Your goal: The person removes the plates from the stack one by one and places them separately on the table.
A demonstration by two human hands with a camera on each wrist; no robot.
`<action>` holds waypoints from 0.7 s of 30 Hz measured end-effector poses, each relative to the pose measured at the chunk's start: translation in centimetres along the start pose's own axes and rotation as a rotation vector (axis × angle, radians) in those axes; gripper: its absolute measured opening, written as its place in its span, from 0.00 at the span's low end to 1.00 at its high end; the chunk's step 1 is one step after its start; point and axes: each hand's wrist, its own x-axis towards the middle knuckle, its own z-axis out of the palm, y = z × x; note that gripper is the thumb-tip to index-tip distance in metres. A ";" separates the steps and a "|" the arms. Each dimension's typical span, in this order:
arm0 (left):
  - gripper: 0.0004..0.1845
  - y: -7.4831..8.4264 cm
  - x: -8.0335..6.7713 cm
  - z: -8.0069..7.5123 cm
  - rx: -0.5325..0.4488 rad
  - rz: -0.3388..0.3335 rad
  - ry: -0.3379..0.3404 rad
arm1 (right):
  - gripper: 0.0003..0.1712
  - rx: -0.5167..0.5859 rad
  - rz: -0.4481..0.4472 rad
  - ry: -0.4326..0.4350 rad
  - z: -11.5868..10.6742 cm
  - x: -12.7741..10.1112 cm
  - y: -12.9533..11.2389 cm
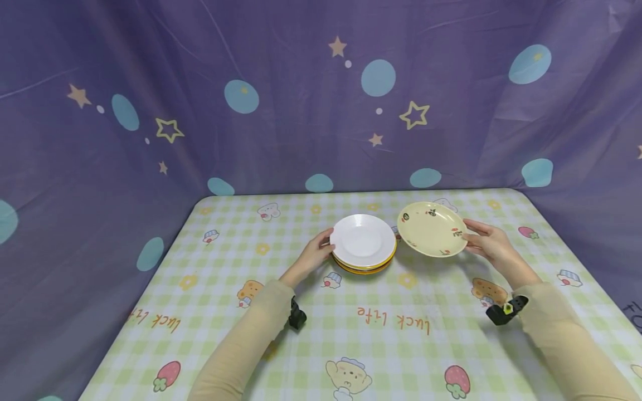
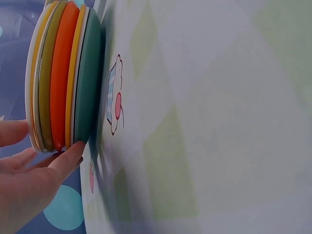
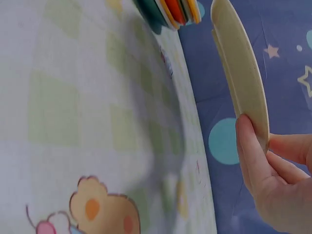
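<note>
A stack of round plates point(image 1: 363, 242) stands mid-table, a white plate on top. From the side, the left wrist view shows yellow, olive, orange and white rims, with a dark green plate point(image 2: 89, 73) at the bottom. My left hand point(image 1: 315, 253) grips the stack's left edge, thumb by the top rim and fingers at the lower rims. To the right, my right hand point(image 1: 489, 245) pinches the rim of a cream plate point(image 1: 431, 229) with small printed pictures. That plate is raised above the table and slightly tilted, apart from the stack; fingers press its underside point(image 3: 241, 73).
A green-and-white checked cloth point(image 1: 381, 345) with cartoon prints covers the table. Behind it and at the sides hangs a purple curtain point(image 1: 301, 139) with stars and blue dots. Black wrist cameras point(image 1: 297, 314) sit at both sleeves.
</note>
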 end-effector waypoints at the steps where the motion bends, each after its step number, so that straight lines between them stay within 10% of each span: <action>1: 0.27 0.0 0.0 0.0 -0.003 -0.003 -0.002 | 0.39 -0.005 0.004 0.003 -0.2 0.1 0.1; 21: 0.26 2.9 -2.0 -0.1 -0.003 -0.001 -0.025 | 0.40 0.036 0.007 -0.044 -3.0 0.3 2.1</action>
